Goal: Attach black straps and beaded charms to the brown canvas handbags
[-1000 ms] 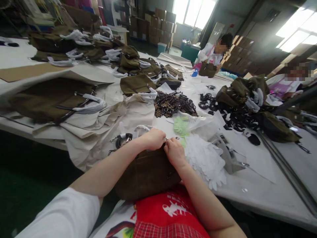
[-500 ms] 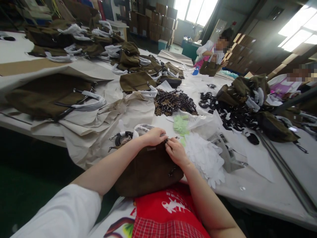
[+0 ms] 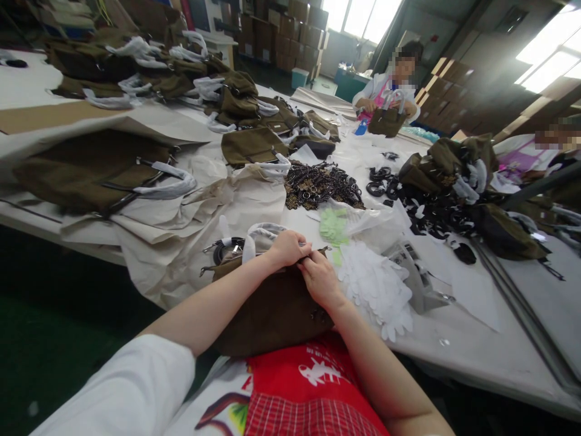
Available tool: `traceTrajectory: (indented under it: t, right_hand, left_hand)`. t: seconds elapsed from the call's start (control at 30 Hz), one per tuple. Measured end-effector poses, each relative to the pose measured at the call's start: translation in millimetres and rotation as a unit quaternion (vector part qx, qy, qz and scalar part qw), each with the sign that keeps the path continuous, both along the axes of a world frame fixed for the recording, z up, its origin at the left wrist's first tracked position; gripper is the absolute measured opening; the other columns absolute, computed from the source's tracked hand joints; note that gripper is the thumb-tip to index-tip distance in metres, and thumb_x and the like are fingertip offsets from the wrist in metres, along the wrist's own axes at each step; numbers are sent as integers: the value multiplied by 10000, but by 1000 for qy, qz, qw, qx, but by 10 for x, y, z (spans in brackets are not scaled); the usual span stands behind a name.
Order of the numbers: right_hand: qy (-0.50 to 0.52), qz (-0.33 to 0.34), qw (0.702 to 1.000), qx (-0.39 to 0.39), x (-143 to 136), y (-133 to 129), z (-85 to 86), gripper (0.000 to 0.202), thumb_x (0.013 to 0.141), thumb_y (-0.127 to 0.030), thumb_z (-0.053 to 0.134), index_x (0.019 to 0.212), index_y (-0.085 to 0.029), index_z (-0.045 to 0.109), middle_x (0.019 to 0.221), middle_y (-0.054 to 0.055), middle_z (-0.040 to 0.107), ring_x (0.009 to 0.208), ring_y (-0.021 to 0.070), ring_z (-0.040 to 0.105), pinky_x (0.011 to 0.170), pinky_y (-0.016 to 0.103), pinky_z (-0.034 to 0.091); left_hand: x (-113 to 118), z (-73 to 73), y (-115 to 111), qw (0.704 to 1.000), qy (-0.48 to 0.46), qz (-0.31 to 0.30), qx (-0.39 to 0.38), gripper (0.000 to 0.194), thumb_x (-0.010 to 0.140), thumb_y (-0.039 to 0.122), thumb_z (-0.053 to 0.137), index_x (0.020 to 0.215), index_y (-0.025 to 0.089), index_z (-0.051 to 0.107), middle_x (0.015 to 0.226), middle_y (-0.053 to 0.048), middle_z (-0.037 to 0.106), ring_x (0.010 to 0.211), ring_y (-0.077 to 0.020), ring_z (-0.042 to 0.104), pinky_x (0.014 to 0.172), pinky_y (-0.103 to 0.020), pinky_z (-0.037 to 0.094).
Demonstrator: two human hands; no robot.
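Observation:
An olive-brown handbag point(image 3: 270, 315) leans against my red apron at the table's near edge. My left hand point(image 3: 289, 247) is closed in a pinch at its top edge, beside the metal zipper point(image 3: 258, 252). Close against it, my right hand point(image 3: 320, 280) also pinches the top edge, near the zipper's right end. The fingertips meet and hide any small part between them. A handle in white wrapping point(image 3: 250, 241) rises behind my left hand. To its left lies a coiled black strap point(image 3: 224, 251) with metal clasps.
Beyond the bag lie a heap of dark chain straps point(image 3: 322, 186), green slips point(image 3: 333, 225) and white tags point(image 3: 374, 290). More handbags point(image 3: 91, 169) cover the left side, and others point(image 3: 447, 163) are piled right. A co-worker point(image 3: 385, 100) across the table holds a bag.
My hands have drawn closer together at the bag's top edge, hiding the dark piece seen between them before. Across the table the co-worker has raised the bag by its handles.

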State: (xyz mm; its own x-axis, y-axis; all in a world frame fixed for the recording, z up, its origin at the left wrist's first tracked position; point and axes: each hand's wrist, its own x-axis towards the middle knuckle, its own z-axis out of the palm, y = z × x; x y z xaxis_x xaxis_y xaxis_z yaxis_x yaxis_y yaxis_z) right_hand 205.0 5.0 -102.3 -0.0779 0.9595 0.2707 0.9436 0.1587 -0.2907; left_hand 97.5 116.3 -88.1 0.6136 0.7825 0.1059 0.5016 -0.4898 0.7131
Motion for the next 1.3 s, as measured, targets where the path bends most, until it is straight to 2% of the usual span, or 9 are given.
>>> traceTrajectory:
  t: [0.3,0.47,0.6,0.77,0.83,0.9,1.0,1.13,1.3]
  right_hand:
    - [-74,51,993,-71,35,-63,99,167,942,-255,526,842,-193,644,979,101,609,949,228,572,844,348,470]
    - [75,0,995,-60,-13,-263,460,235,872,-318,621,1063,-184,590,1039,98,628,961,228,602,847,365,504]
    - [242,-90,966,-17,178,-393,746,290,881,-365,578,1115,-195,565,1000,80,663,790,174,644,633,272,527]
    - [254,-169,950,-61,518,-251,534,445,721,-463,734,1034,-157,651,1024,115,693,946,259,642,803,374,519]
    - [360,-115,907,-186,532,-176,344,512,671,-520,760,1035,-170,675,1001,92,715,951,267,654,830,393,517]
    - [504,-66,819,-264,467,-133,178,499,696,-554,731,1036,-191,691,974,59,734,928,248,674,836,385,523]
    - [622,-93,734,-258,324,-132,57,490,681,-549,749,1016,-195,708,966,48,744,905,235,687,873,394,516]
    - [645,-114,716,-243,258,-139,90,475,659,-522,777,989,-182,729,939,59,750,891,239,690,905,415,504]
    - [651,-114,717,-223,210,-248,250,473,663,-523,771,988,-182,734,913,54,750,848,233,689,854,390,515]
  left_hand:
    - [68,-107,2,999,-17,-20,31,456,787,381,510,409,175,361,412,44,297,475,-98,242,517,-290,167]
    - [-45,-14,-2,998,-35,-14,46,485,824,409,478,427,182,315,427,51,263,493,-97,239,530,-289,174]
    - [-233,148,-83,996,-47,-26,68,492,862,424,456,464,179,300,471,47,278,503,-95,295,541,-272,211]
    - [-387,303,-273,989,-58,-43,126,491,893,400,461,484,177,305,498,41,324,517,-98,346,562,-263,252]
    - [-411,345,-306,986,-60,-50,150,483,897,386,460,484,179,321,501,35,359,527,-104,368,571,-263,269]
    - [-426,376,-284,984,-54,-49,162,480,899,382,457,478,182,342,497,31,384,530,-110,390,576,-263,288]
    - [-461,411,-186,984,-20,-37,171,478,898,395,461,470,188,406,493,19,439,530,-125,426,592,-273,327]
    - [-542,457,-154,973,-13,15,228,265,879,407,523,813,185,652,865,-67,678,850,-221,603,823,-340,436]
    - [-715,519,-424,943,-99,43,314,345,863,314,557,1195,224,534,1251,-106,589,1202,-269,528,1046,-447,412]
